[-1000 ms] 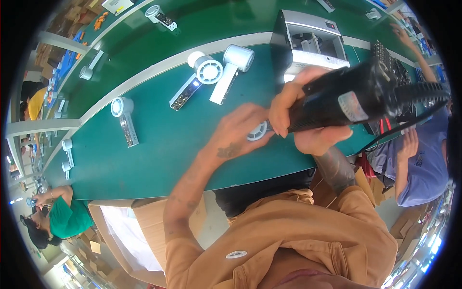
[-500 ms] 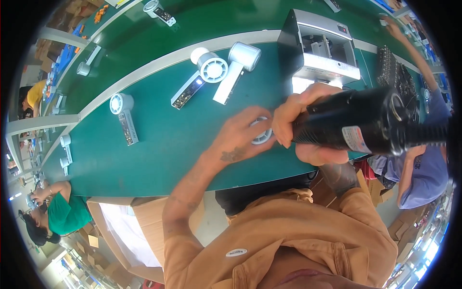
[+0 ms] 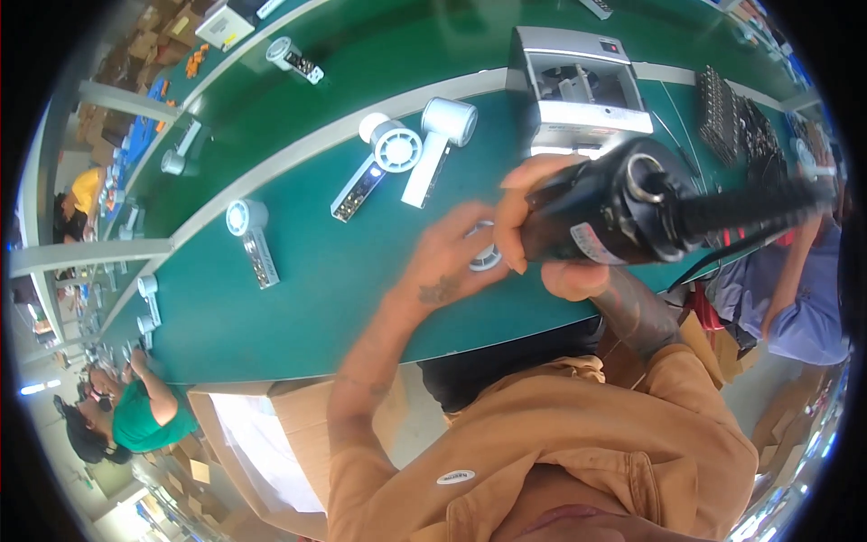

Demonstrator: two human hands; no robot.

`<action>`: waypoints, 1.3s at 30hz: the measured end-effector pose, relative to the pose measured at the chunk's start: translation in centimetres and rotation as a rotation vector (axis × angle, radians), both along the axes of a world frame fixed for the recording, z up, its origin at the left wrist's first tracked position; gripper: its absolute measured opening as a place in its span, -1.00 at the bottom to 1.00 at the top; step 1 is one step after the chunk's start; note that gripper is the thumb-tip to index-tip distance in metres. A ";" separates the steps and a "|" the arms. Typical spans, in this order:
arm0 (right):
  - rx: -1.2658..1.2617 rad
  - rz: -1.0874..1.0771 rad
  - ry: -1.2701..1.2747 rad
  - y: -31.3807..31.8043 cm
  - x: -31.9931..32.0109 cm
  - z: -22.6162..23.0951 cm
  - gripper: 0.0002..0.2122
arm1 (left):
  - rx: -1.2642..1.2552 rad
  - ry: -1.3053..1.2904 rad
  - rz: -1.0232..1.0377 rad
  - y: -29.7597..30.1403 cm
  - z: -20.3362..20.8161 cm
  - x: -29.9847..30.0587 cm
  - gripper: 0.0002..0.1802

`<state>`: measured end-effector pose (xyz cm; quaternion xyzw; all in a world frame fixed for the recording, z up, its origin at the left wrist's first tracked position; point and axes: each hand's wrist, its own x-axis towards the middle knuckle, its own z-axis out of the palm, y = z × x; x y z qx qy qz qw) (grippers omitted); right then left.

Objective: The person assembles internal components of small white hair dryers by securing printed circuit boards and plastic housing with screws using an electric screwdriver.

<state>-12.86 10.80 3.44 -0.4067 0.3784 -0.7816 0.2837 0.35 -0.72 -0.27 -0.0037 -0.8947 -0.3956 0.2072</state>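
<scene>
Gripping a black corded tool (image 3: pixel 587 212) within our right fingers (image 3: pixel 512 217), we held its long axis running rightward from them toward the cable (image 3: pixel 750 208). A round pale fan head (image 3: pixel 486 259) lay just left of those fingers, nearer our left hand (image 3: pixel 442 253), whose fingers curled narrowly around it; we could not tell whether the tool touched it.

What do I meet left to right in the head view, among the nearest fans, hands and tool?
Lone fan, fan with lit board, left hand, fan head it holds, right hand, black tool it grips.
</scene>
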 end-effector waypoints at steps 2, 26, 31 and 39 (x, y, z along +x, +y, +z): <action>0.087 -0.039 0.106 0.3 -0.8 1.2 -0.07 | 0.009 -0.016 0.009 0.1 -0.2 0.1 -0.66; -0.030 0.164 0.043 -1.0 -1.9 -0.9 -0.39 | -0.113 0.161 -0.086 1.7 -0.4 -0.1 -0.68; 0.116 0.134 -0.002 -1.7 -1.8 -1.4 -0.45 | -0.492 0.050 -0.046 2.0 1.1 0.3 -0.62; 0.070 -0.030 -0.009 -3.0 -2.4 -1.6 -0.46 | -0.633 -0.154 0.052 3.4 2.3 0.2 -0.59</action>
